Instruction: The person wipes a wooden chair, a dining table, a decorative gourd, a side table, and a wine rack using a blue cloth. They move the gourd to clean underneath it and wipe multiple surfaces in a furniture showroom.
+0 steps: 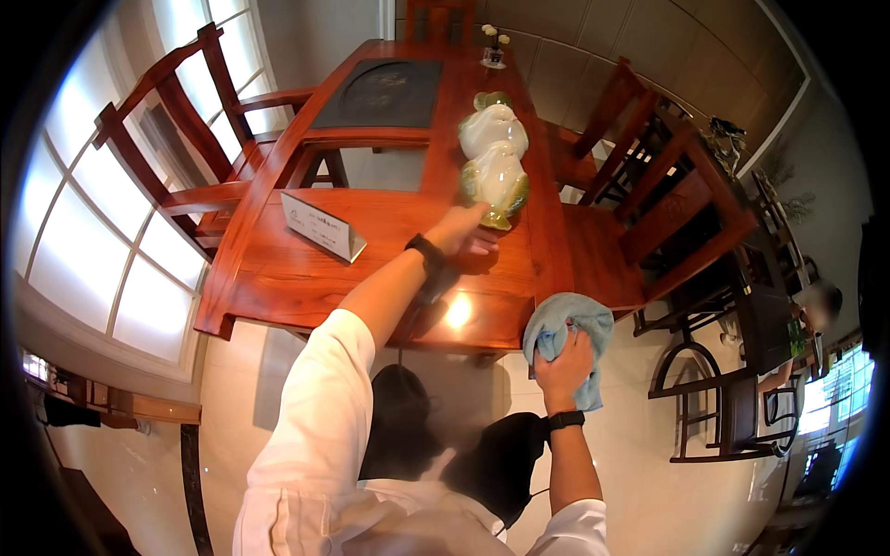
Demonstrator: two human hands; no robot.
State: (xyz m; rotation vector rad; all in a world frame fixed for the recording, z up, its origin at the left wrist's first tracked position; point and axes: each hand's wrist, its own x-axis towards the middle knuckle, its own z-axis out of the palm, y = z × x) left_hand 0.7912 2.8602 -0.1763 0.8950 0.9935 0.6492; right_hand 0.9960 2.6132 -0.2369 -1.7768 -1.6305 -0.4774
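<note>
A glazed ceramic ornament (495,163), white with green ends and sides, is on the red-brown wooden table (389,215). My left hand (464,231) reaches to its near green end. The thumb overlaps that end and the fingers curl just below it; whether they grip it I cannot tell. My right hand (567,368) holds a bunched blue-grey cloth (573,313) at the table's near right corner. Part of the cloth hangs down past the hand. Left of my left hand, a folded white sign card (321,228) bearing writing stands on the tabletop.
A dark stone tea tray (379,94) is set into the table, beside a rectangular opening. Farther back stands a small vase of pale flowers (494,50). Wooden chairs flank the table at left (236,163) and right (667,215). Another person (813,313) is at far right.
</note>
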